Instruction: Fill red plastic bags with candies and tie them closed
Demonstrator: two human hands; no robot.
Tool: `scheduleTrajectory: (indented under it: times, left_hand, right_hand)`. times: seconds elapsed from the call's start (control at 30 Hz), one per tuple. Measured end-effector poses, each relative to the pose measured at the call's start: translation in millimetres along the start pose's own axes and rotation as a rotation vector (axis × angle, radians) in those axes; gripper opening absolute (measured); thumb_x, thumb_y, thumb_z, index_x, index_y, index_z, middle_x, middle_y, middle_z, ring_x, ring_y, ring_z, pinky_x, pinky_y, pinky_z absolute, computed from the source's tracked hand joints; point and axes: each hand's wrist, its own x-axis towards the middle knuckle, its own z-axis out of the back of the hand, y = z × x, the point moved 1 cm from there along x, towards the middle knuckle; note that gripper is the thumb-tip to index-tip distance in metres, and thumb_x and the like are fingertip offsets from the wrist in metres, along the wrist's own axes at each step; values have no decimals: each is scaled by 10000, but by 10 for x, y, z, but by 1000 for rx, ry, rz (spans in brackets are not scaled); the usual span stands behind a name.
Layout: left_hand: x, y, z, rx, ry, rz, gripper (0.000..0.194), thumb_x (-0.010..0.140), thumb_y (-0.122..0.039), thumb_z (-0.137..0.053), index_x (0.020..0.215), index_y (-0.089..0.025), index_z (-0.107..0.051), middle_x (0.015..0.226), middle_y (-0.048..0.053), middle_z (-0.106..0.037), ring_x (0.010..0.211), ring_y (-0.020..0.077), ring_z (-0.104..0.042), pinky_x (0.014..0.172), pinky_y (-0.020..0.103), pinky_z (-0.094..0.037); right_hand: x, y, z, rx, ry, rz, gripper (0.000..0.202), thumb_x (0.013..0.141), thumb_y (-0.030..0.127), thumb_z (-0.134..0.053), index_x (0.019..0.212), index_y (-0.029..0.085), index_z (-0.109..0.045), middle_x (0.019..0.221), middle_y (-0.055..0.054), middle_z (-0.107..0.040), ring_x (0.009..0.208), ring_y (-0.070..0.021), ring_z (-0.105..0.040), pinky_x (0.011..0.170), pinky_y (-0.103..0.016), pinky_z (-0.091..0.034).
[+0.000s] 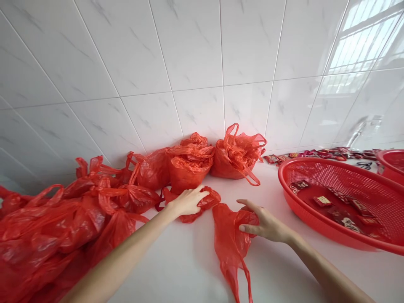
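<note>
My left hand (pixel 189 202) has its fingers curled down onto a crumpled red plastic bag (pixel 212 197) on the white surface, closed on its thin film. To its right lies a second red plastic bag (pixel 224 235), limp, its handles trailing toward me. My right hand (pixel 263 221) is at this bag's right side, thumb and index finger spread apart. Its other fingers are partly hidden by the film. Just behind my left hand, a filled red bag (pixel 189 166) stands against the wall.
Another filled red bag (pixel 236 153) stands against the tiled wall (pixel 195 50). Tied red bags (pixel 63 223) are heaped at left. On the right, a red mesh basket (pixel 293 202) holds small wrapped packets (pixel 322 201). More packets (pixel 334 153) line the wall beside a second red basket (pixel 391 158).
</note>
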Motion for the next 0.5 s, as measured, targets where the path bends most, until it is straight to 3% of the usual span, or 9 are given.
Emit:
scheduleTrajectory:
  times: [0.03, 0.1, 0.2, 0.27, 0.3, 0.37, 0.43, 0.5]
  left_hand:
    - [-5, 11, 46, 3, 1, -6, 518, 793, -87, -589, 1269, -265, -686, 1367, 88, -645, 1017, 293, -729, 813, 369, -573]
    - [-18, 49, 263, -11, -111, -30, 470, 818, -40, -503, 1167, -268, -722, 1216, 38, -713, 1009, 238, -722, 816, 325, -559]
    - [1, 128, 846, -44, -646, -45, 391, 856, -68, -496, 1129, -239, -716, 1195, 11, -720, 1070, 206, -686, 913, 332, -543]
    - [104, 187, 1253, -34, -993, 49, 348, 881, -104, -519, 1159, -206, -702, 1190, 32, -713, 1077, 219, -668, 944, 375, -540]
    - [199, 214, 1416, -38, -1063, 84, 362, 893, -107, -516, 1212, -176, -673, 1233, 62, -689, 1123, 233, -645, 985, 403, -525]
    - [456, 264, 1625, -54, -1086, 107, 378, 923, -143, -535, 1289, -175, -626, 1339, 87, -638, 1204, 247, -610, 1054, 425, -493]
    - [748, 316, 1663, -118, -900, 58, 473, 915, -228, -640, 1378, -175, -555, 1466, 94, -567, 1333, 281, -533, 1157, 470, -412]
    - [980, 371, 1582, -174, -766, -8, 589, 885, -198, -687, 1428, -88, -486, 1555, 152, -476, 1419, 312, -450, 1207, 545, -325]
  right_hand:
    - [-1, -3, -6, -3, 2, 3, 786, 842, 612, -687, 1471, 227, -414, 1195, -141, -734, 1291, -342, -582, 1006, -479, -517]
    - [-1, -8, -15, -5, 12, 12, 761, 847, 591, -690, 1460, 227, -423, 1170, -131, -740, 1196, -321, -644, 978, -457, -532]
    - [8, -20, -27, -5, 27, 18, 747, 848, 580, -695, 1449, 226, -429, 1156, -119, -744, 1130, -302, -672, 969, -447, -532]
    - [16, -28, -35, -6, 28, 11, 749, 846, 581, -697, 1447, 223, -429, 1164, -119, -743, 1152, -305, -658, 967, -449, -531]
    - [20, -30, -39, -3, 30, 9, 747, 847, 581, -696, 1446, 222, -430, 1166, -118, -743, 1149, -303, -656, 964, -450, -531]
    - [24, -21, -44, 6, 39, 3, 747, 852, 590, -688, 1447, 220, -430, 1163, -114, -746, 1115, -295, -667, 961, -453, -531]
    - [20, 2, -40, 1, 43, -6, 749, 857, 612, -673, 1447, 216, -435, 1165, -113, -747, 1106, -294, -668, 978, -465, -519]
    - [9, 34, -24, -18, 31, -20, 748, 858, 633, -661, 1444, 220, -449, 1187, -117, -740, 1134, -302, -654, 1005, -476, -500]
